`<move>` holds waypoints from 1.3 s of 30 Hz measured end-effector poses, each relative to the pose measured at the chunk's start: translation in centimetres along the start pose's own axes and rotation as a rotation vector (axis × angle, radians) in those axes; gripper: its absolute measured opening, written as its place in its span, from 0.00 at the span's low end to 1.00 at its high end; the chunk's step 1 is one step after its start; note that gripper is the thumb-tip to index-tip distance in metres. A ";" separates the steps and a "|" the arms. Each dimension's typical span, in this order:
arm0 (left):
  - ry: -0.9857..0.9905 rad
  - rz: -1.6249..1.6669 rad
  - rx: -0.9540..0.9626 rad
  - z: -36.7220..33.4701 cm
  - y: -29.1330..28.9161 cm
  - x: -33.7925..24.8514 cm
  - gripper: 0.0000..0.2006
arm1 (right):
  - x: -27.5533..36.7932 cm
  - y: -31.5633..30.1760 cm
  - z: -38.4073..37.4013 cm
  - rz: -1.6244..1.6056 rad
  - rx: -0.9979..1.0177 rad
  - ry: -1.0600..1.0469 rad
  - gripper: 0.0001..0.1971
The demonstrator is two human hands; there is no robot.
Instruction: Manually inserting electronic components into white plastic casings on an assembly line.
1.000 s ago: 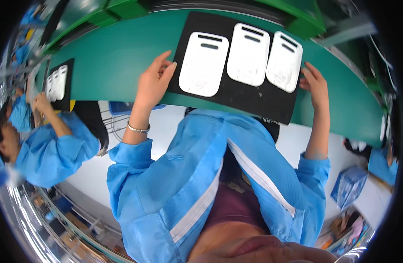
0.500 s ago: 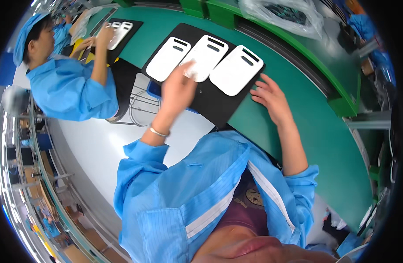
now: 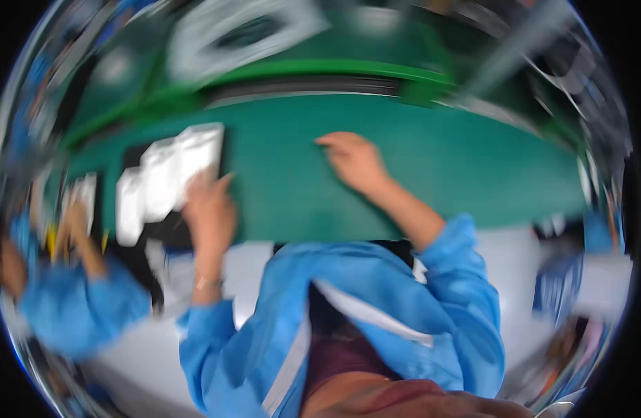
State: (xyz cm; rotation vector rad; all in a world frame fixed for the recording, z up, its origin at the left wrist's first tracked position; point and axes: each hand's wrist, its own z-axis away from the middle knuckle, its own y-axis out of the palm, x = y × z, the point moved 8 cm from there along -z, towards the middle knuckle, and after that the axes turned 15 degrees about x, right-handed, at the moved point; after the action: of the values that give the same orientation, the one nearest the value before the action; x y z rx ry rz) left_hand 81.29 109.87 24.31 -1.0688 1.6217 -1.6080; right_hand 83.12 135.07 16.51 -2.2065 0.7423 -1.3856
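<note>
The whole view is smearing with motion blur. The left hand (image 3: 210,209) is reaching forward from a blue sleeve, its fingers touching the near edge of the white plates (image 3: 168,177), which are lying in a row on a black mat (image 3: 168,226) at the table's (image 3: 432,174) left. Its grip: cannot tell. The right hand (image 3: 354,160) is resting flat, fingers loosely spread and holding nothing, on bare green table with open room to its right.
</note>
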 end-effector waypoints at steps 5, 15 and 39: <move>-0.133 -0.016 -0.042 0.8 1.8 -1.1 0.22 | -5.7 -7.2 7.6 0.057 -0.094 -0.099 0.14; 0.308 1.173 0.233 -9.8 1.1 -11.2 0.19 | 1.1 -5.6 2.0 0.023 -0.111 -0.112 0.10; 0.572 1.716 0.489 -12.0 2.8 -21.0 0.24 | 2.2 -8.2 1.0 -0.232 0.050 0.046 0.24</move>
State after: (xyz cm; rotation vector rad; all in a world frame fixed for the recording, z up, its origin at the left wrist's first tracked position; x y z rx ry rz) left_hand 80.83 133.85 20.03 1.0038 1.4314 -0.8543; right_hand 86.54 140.03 22.58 -2.2850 0.4725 -1.5516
